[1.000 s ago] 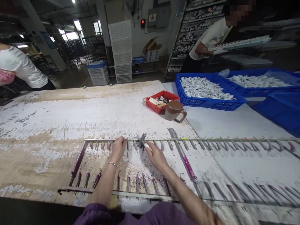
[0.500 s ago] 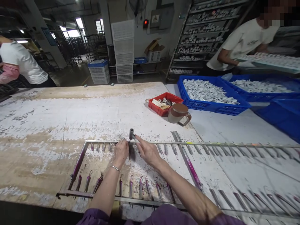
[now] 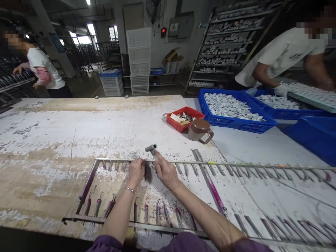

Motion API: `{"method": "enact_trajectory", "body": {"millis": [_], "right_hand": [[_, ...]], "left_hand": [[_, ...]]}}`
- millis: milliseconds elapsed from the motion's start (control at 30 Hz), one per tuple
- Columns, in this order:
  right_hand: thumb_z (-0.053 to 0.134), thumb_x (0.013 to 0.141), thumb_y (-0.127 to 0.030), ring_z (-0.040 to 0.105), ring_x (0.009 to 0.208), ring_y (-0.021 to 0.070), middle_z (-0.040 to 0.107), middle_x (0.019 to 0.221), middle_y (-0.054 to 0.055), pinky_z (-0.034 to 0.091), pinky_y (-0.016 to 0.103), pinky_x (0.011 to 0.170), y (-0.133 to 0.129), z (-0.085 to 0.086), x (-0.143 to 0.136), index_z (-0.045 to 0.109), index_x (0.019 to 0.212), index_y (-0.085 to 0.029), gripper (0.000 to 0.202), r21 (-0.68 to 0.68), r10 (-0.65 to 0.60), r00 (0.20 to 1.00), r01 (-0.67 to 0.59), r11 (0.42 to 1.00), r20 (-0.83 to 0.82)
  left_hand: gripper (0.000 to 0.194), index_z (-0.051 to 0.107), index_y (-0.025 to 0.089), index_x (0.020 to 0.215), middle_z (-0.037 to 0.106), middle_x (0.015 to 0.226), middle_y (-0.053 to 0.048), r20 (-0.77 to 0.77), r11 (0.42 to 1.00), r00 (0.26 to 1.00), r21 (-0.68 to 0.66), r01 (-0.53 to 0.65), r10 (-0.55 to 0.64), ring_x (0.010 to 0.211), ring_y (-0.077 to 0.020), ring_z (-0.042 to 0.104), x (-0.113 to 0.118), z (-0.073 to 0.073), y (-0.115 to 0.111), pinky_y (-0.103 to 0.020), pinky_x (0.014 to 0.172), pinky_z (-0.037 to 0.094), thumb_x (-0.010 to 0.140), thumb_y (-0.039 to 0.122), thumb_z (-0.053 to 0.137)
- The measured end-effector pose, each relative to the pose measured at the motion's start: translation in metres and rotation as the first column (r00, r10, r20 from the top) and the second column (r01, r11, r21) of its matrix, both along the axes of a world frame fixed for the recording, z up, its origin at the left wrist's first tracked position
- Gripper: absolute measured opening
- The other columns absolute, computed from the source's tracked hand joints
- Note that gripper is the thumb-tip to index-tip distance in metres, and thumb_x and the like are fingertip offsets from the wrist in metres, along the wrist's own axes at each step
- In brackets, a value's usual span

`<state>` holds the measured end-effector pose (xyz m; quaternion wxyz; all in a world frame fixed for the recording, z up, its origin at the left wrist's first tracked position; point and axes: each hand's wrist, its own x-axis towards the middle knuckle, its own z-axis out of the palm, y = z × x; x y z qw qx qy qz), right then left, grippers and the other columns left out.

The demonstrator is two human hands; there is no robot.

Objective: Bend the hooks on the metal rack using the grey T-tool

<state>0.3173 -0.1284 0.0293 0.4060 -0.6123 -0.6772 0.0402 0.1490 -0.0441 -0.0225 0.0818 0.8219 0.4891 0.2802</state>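
A long metal rack frame (image 3: 110, 160) with rows of hooked prongs lies flat on the worn white table (image 3: 78, 129). My left hand (image 3: 135, 172) pinches one prong on the rack's upper bar. My right hand (image 3: 165, 170) sits just to its right and grips a small hammer-like tool whose grey metal head (image 3: 151, 148) rises above the bar. The lower row of purple-coated prongs (image 3: 147, 212) lies under my forearms. A bangle circles my left wrist.
A red tray (image 3: 183, 119) of small parts and a brown lidded mug (image 3: 198, 130) stand behind the rack. Blue crates (image 3: 236, 108) of white parts fill the right side, where a person in white handles a tray. Another person stands far left by racks.
My right hand moved left along the upper bar toward my left hand, and the tool's head was raised above the bar. The person at the right stepped closer.
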Motion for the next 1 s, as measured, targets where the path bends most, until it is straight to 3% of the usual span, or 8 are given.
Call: {"method": "enact_trajectory", "body": {"millis": [67, 133, 300, 467, 633, 800, 867, 1000], "right_hand": [[0.033, 0.106, -0.038, 0.072, 0.069, 0.022, 0.078, 0.087, 0.01, 0.058, 0.031, 0.065, 0.001, -0.003, -0.001, 0.06, 0.141, -0.017, 0.049, -0.143, 0.025, 0.997, -0.014, 0.99, 0.072], [0.035, 0.106, -0.04, 0.072, 0.067, 0.022, 0.077, 0.082, 0.008, 0.057, 0.031, 0.064, 0.0, -0.001, 0.001, 0.062, 0.14, -0.02, 0.047, -0.168, 0.038, 0.996, -0.023, 0.986, 0.083], [0.031, 0.107, -0.04, 0.073, 0.1, 0.0248, 0.072, 0.125, 0.013, 0.059, 0.036, 0.084, -0.002, 0.005, 0.002, 0.053, 0.147, -0.02, 0.05, 0.065, 0.011, 0.999, -0.008, 0.998, -0.038], [0.031, 0.106, -0.041, 0.071, 0.066, 0.0251, 0.076, 0.08, 0.009, 0.057, 0.035, 0.063, 0.003, 0.0, 0.002, 0.062, 0.139, -0.02, 0.049, -0.188, 0.024, 0.995, -0.006, 0.982, 0.094], [0.029, 0.107, -0.042, 0.073, 0.096, 0.0241, 0.073, 0.119, 0.013, 0.058, 0.035, 0.084, -0.002, 0.008, 0.003, 0.051, 0.15, -0.019, 0.053, 0.063, -0.009, 1.0, 0.009, 0.998, -0.005], [0.028, 0.107, -0.043, 0.066, 0.057, 0.0215, 0.073, 0.072, 0.008, 0.054, 0.032, 0.058, 0.001, -0.004, 0.002, 0.059, 0.143, -0.018, 0.054, -0.138, 0.018, 0.995, -0.004, 0.99, 0.102], [0.03, 0.107, -0.043, 0.068, 0.063, 0.0219, 0.075, 0.081, 0.009, 0.055, 0.033, 0.062, 0.001, -0.001, 0.005, 0.059, 0.144, -0.02, 0.052, -0.105, -0.008, 0.994, 0.02, 0.994, 0.111], [0.03, 0.108, -0.039, 0.073, 0.094, 0.0232, 0.074, 0.117, 0.013, 0.058, 0.034, 0.082, 0.001, 0.002, 0.005, 0.046, 0.154, -0.018, 0.053, 0.102, -0.026, 0.999, 0.023, 0.995, 0.031]], "left_hand": [[0.02, 0.061, 0.019, 0.087, 0.069, 0.084, -0.006, -0.002, 1.0, 1.0, 0.01, 0.001, -0.001, 0.083, -0.0201, 0.064, 0.0, -0.001, 0.0, -0.03, 0.075, 0.046, 0.098, 0.013, 0.045], [0.019, 0.06, 0.02, 0.087, 0.068, 0.083, -0.006, -0.004, 1.0, 1.0, 0.017, -0.003, 0.003, 0.082, -0.02, 0.064, 0.0, -0.001, 0.0, -0.03, 0.075, 0.046, 0.098, 0.014, 0.046], [0.015, 0.061, 0.019, 0.09, 0.069, 0.088, -0.007, 0.009, 1.0, 1.0, -0.005, -0.012, 0.012, 0.086, -0.0212, 0.065, 0.0, -0.003, 0.001, -0.031, 0.077, 0.047, 0.095, 0.012, 0.048], [0.019, 0.06, 0.019, 0.087, 0.067, 0.083, -0.007, -0.01, 1.0, 1.0, 0.017, 0.007, -0.007, 0.083, -0.021, 0.063, 0.0, -0.002, 0.0, -0.031, 0.075, 0.046, 0.097, 0.013, 0.045], [0.017, 0.06, 0.019, 0.088, 0.068, 0.085, -0.008, -0.025, 1.0, 1.0, 0.011, -0.006, 0.007, 0.084, -0.0217, 0.063, 0.001, -0.002, 0.001, -0.032, 0.075, 0.045, 0.095, 0.011, 0.047], [0.02, 0.059, 0.02, 0.085, 0.067, 0.082, -0.006, -0.005, 1.0, 1.0, 0.027, -0.005, 0.005, 0.081, -0.0203, 0.062, 0.0, -0.002, 0.001, -0.03, 0.073, 0.045, 0.096, 0.012, 0.044], [0.02, 0.059, 0.02, 0.086, 0.067, 0.082, -0.006, 0.002, 0.999, 1.0, 0.034, -0.003, 0.002, 0.082, -0.02, 0.063, 0.0, -0.003, 0.001, -0.03, 0.074, 0.045, 0.096, 0.012, 0.044], [0.017, 0.061, 0.02, 0.088, 0.068, 0.085, -0.007, -0.001, 1.0, 1.0, 0.017, -0.014, 0.014, 0.085, -0.0213, 0.064, 0.001, -0.004, 0.001, -0.031, 0.076, 0.046, 0.094, 0.011, 0.048]]}}
